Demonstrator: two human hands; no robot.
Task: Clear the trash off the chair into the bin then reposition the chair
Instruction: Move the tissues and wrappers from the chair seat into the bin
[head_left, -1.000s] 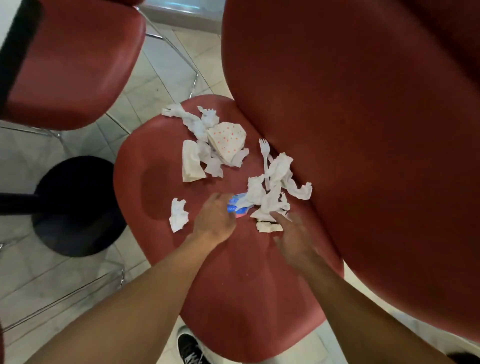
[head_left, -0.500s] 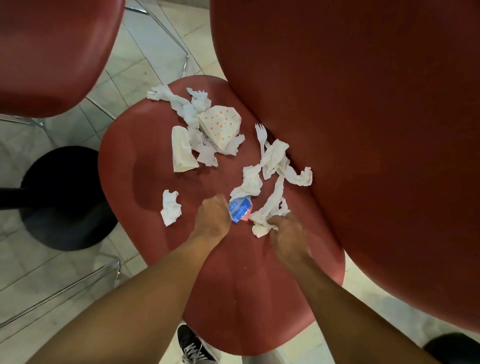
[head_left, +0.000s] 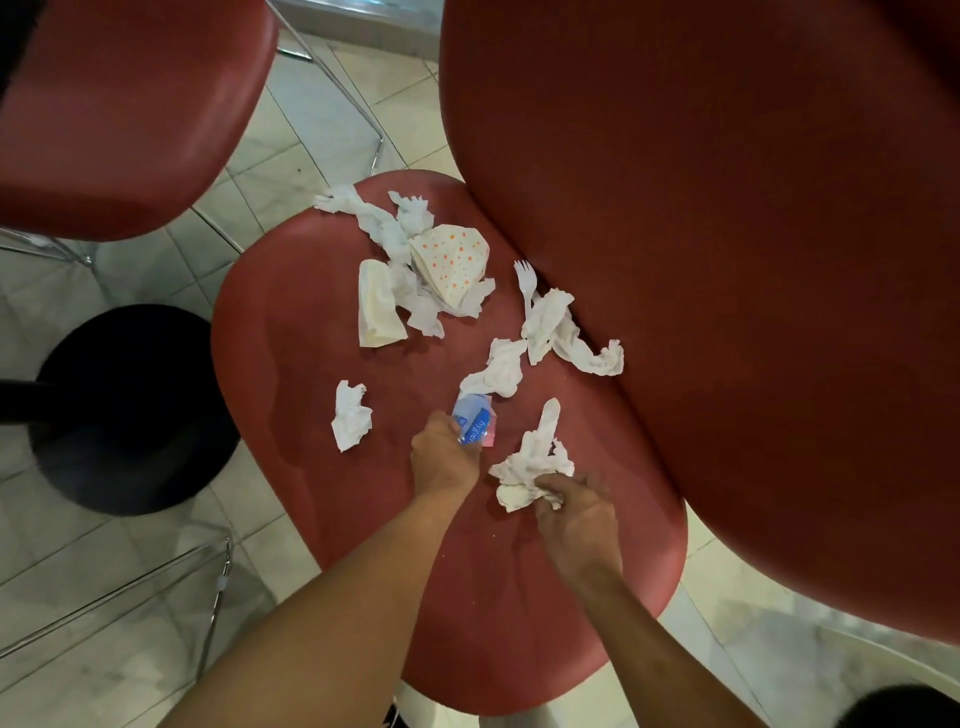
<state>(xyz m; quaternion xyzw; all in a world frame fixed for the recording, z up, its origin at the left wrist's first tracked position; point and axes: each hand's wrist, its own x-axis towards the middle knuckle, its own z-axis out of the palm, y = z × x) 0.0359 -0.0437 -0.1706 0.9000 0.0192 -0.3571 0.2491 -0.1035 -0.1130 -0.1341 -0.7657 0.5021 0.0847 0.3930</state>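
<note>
On the red chair seat (head_left: 322, 509), my right hand (head_left: 574, 514) grasps a crumpled white napkin (head_left: 535, 460) in its curled fingers, and my left hand (head_left: 447, 457) pinches a blue wrapper (head_left: 474, 425). Farther off lie more napkins, a dotted paper cup (head_left: 452, 262) and a white plastic fork (head_left: 524, 280). A small wad (head_left: 350, 415) sits left of my hands.

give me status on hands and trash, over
Left hand grips blue wrapper. Right hand grips tissue wad. More tissues, fork, dotted paper on the seat. Nothing blocking.
</note>
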